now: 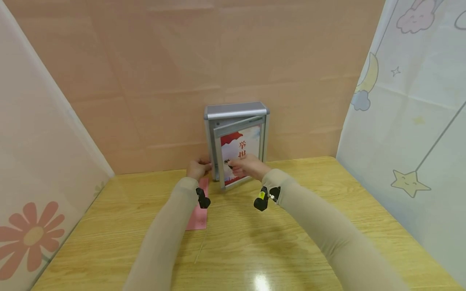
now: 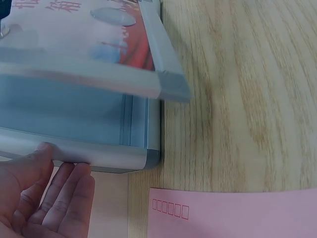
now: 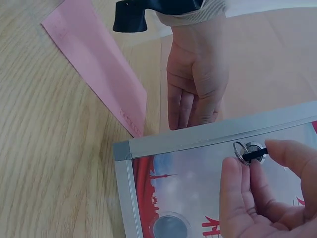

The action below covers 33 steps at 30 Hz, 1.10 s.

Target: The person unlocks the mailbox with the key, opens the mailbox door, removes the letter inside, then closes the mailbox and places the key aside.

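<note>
A grey metal letter box (image 1: 236,110) stands upright against the back wall, its front door (image 1: 231,151) ajar at the left side. Red characters and a printed picture cover the door. My right hand (image 1: 249,166) pinches a small black-headed key (image 3: 255,154) in the door's lock, with a metal ring hanging from it. On the box's left side, my left hand (image 1: 198,169) holds the edge, thumb on the front frame and fingers along the side, as the left wrist view shows. Through the gap there, part of the grey interior (image 2: 64,106) is visible.
A pink envelope (image 1: 198,216) lies on the wooden table (image 1: 291,250), partly under my left forearm. A thin pale strip (image 1: 200,248) is near it. Orange cloth (image 1: 164,81) hangs behind, and printed white cloths (image 1: 400,133) flank the table.
</note>
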Tool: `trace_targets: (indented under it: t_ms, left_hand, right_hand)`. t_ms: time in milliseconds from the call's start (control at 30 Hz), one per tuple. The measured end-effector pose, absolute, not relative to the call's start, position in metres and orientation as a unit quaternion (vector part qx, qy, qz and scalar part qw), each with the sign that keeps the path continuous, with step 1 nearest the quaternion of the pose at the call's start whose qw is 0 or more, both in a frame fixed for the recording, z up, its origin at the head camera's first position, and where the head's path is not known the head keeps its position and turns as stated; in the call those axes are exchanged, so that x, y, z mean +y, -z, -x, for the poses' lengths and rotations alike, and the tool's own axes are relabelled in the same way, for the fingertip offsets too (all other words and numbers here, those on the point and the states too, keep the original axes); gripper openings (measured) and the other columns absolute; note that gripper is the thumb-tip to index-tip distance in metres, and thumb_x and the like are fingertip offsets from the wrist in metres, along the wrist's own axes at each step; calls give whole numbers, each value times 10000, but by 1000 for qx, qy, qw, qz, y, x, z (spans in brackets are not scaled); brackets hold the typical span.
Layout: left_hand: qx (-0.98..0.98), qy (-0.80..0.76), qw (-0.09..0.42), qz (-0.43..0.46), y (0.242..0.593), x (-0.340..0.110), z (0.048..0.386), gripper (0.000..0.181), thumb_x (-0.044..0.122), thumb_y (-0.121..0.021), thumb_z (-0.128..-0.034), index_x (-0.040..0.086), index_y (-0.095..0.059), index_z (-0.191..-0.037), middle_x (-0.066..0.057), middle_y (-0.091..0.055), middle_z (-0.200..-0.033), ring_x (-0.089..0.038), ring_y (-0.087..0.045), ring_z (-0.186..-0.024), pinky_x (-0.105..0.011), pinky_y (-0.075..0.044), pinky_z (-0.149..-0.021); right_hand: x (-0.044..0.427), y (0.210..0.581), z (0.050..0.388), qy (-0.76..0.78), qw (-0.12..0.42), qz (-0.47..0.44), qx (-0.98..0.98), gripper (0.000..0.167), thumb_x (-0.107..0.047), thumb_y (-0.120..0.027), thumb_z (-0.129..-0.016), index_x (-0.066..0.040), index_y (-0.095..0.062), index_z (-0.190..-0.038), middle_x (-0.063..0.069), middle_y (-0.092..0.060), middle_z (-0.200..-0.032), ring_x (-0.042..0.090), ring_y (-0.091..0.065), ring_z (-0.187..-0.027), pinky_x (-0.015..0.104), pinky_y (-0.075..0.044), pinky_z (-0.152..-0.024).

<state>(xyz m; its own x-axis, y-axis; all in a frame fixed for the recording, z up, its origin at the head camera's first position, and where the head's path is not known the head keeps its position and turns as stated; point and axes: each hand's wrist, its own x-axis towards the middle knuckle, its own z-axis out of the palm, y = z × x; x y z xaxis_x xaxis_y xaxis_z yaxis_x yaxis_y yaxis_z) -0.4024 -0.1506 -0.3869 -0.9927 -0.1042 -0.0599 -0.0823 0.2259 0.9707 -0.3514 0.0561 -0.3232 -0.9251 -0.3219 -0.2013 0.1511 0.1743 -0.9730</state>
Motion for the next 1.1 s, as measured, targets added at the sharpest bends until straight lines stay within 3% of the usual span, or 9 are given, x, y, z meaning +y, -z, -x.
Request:
trace_targets:
  t_ms: [33,133,200,267,433,600,800,1100]
  left_hand:
    - [-782,620,9,-59,387,-151,403,188,43,-664,-899,-39,-631,-1065,-136,-645,-1022,-296,-650,-1005,-364,-532,-863]
    - [-784,618,7,-61,388,-150,404,196,45,-663,-901,-42,-629,-1073,-146,-649,-1037,-286,-650,-999,-366,-531,-869]
    - [-786,615,5,-63,387,-151,404,206,55,-666,-902,-40,-630,-1081,-151,-655,-1047,-271,-651,-985,-360,-533,-866]
    - [-789,611,5,-63,386,-151,404,208,60,-667,-902,-40,-631,-1081,-151,-658,-1047,-252,-654,-963,-345,-538,-852]
    - [-787,614,6,-62,384,-150,402,201,54,-665,-901,-39,-621,-1074,-125,-649,-1012,-242,-650,-953,-341,-538,-845]
    - [-783,619,5,-64,382,-149,398,219,44,-651,-908,-52,-613,-1102,-137,-632,-1044,-302,-640,-1035,-375,-528,-887]
    - [-783,618,8,-66,381,-149,396,231,43,-657,-905,-63,-617,-1107,-145,-620,-1053,-265,-636,-976,-357,-528,-867]
    - [-781,621,5,-65,384,-150,398,231,54,-660,-907,-54,-616,-1107,-140,-612,-1055,-264,-634,-992,-378,-522,-910]
  right_hand:
    - [54,323,352,644,184,50,741,481,-122,-581,-961,146,-439,-1333,305,-516,-1283,388,-547,-1212,414,-458,-1020]
    - [49,322,356,658,180,32,730,427,-114,-602,-949,140,-501,-1276,223,-613,-1086,289,-662,-976,440,-439,-1037]
    - [45,322,360,662,175,21,728,387,-107,-623,-934,136,-546,-1225,166,-633,-962,205,-664,-824,426,-462,-1016]
    - [41,320,363,663,172,11,729,354,-106,-628,-931,124,-578,-1195,149,-634,-932,169,-651,-780,412,-475,-1003]
    - [29,316,371,667,154,-19,729,357,-115,-642,-927,88,-579,-1214,204,-619,-1110,260,-647,-992,352,-512,-952]
    - [21,319,380,684,132,-31,717,358,-93,-641,-924,90,-563,-1221,223,-620,-1124,256,-634,-962,357,-526,-928]
    - [14,318,380,689,104,-41,716,333,-72,-640,-917,95,-581,-1199,256,-613,-1177,323,-619,-1074,371,-528,-924]
    - [10,312,373,687,81,-42,721,349,-44,-624,-917,124,-558,-1214,283,-615,-1195,371,-618,-1101,380,-521,-930]
